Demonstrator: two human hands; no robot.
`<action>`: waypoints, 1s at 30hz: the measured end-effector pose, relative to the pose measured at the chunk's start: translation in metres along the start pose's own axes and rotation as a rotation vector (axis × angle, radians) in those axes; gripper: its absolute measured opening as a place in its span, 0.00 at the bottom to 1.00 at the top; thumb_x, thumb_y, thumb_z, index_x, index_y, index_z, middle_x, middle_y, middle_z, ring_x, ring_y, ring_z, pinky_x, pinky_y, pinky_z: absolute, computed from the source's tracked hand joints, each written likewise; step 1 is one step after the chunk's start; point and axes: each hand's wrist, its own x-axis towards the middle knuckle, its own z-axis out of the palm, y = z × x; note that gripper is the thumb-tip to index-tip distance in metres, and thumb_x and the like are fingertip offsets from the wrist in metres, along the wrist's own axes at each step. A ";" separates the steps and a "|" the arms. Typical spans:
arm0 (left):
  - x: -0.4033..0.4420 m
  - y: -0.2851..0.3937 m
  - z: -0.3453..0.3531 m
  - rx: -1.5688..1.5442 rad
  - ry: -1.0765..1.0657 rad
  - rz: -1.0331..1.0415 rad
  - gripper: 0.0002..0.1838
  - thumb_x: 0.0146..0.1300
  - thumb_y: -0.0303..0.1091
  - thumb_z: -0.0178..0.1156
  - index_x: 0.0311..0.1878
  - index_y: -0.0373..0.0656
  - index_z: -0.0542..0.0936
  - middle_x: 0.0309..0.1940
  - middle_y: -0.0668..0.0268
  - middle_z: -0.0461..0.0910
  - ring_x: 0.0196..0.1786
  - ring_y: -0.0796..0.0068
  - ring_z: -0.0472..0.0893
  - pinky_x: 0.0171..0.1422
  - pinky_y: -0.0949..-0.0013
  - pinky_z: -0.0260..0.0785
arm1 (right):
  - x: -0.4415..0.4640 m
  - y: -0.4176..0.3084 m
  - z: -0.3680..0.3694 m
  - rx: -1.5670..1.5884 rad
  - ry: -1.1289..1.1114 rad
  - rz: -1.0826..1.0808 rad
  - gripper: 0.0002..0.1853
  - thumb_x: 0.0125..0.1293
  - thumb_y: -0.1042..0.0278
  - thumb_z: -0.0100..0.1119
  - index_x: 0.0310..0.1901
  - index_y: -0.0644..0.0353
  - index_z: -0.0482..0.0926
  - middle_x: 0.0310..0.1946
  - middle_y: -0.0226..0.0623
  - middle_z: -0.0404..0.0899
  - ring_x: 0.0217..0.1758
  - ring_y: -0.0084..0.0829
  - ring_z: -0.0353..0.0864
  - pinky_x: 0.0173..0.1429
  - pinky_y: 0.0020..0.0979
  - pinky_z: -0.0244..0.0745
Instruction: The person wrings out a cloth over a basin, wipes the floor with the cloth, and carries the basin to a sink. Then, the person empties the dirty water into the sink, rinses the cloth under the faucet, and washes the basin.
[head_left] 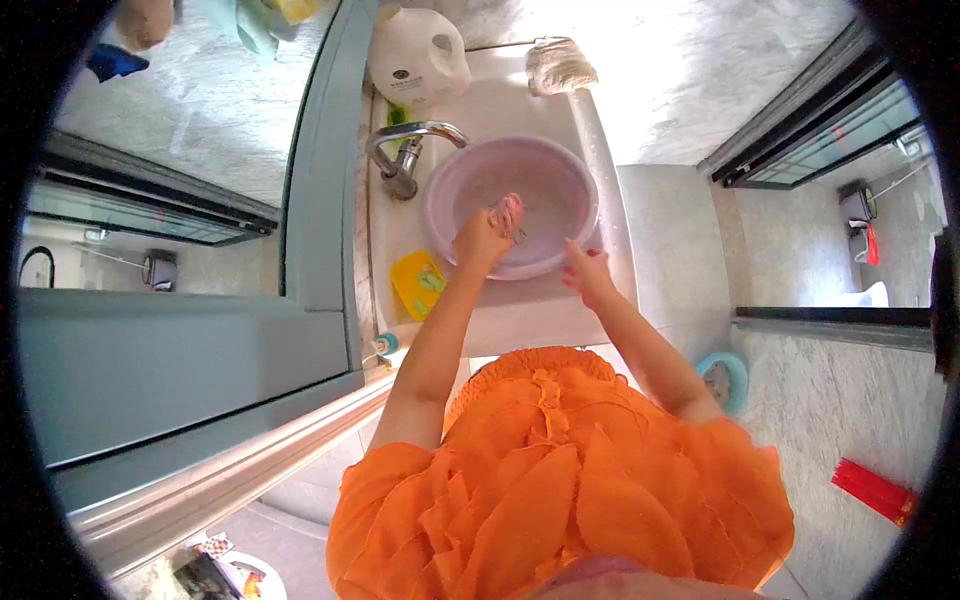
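A pinkish basin (445, 205) with water in it stands in the white sink (617, 215). Over the basin's left part, my left hand (482, 238) is closed on a small pink cloth (508, 214). My right hand (588, 272) is at the basin's lower right rim, its fingers apart and nothing visible in them. The chrome faucet (400, 170) rises left of the basin, its spout reaching toward the rim. Just below and left of the basin lies a yellow dish (418, 285) with pale green pieces in it.
A large white jug (415, 60) stands at the sink's back left corner. A beige folded cloth (560, 67) lies on the back right edge. A bottle with a blue cap (386, 345) lies near my left forearm. On the floor are a light blue basin (738, 380) and red bristles (872, 490).
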 end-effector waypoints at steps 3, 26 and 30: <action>0.003 -0.005 0.004 0.018 -0.011 -0.076 0.18 0.48 0.45 0.61 0.39 0.44 0.76 0.36 0.54 0.80 0.41 0.53 0.80 0.43 0.58 0.72 | 0.034 0.007 0.003 -0.036 -0.383 0.164 0.23 0.51 0.60 0.65 0.41 0.67 0.67 0.31 0.41 0.72 0.31 0.31 0.74 0.26 0.31 0.72; -0.030 -0.028 0.050 -1.574 -0.354 -0.649 0.06 0.55 0.36 0.60 0.32 0.55 0.71 0.17 0.75 0.66 0.18 0.79 0.63 0.30 0.65 0.65 | -0.021 -0.152 -0.036 -0.706 -0.194 -0.339 0.20 0.55 0.67 0.54 0.47 0.71 0.73 0.36 0.47 0.78 0.37 0.35 0.80 0.35 0.32 0.78; -0.032 -0.013 0.071 -1.666 -0.461 -0.571 0.06 0.58 0.37 0.58 0.31 0.56 0.70 0.15 0.76 0.64 0.18 0.80 0.62 0.36 0.60 0.68 | -0.023 -0.181 -0.028 -0.872 -0.232 -0.409 0.21 0.54 0.67 0.54 0.49 0.69 0.73 0.36 0.45 0.79 0.35 0.34 0.80 0.35 0.33 0.79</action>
